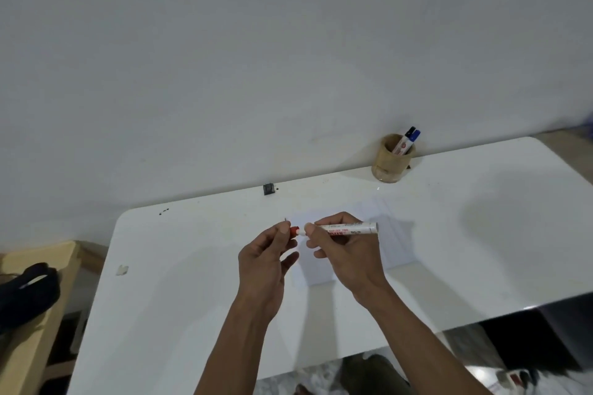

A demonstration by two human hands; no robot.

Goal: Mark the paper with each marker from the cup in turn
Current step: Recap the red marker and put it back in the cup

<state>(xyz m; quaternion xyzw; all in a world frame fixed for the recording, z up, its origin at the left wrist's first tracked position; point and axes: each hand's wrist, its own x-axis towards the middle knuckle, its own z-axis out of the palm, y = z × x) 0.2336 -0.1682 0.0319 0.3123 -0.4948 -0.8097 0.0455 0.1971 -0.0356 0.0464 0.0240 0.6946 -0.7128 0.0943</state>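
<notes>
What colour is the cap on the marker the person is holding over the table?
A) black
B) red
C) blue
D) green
B: the left hand pinches a red cap at the end of the white marker, whose barrel the right hand grips; the blue-capped marker and the black-capped marker stand in the cup by the wall.

We see a glossy white table (192, 298), a matt paper sheet (394, 244), a wood-like cup (390, 163), and a smooth plastic marker (349, 228).
</notes>
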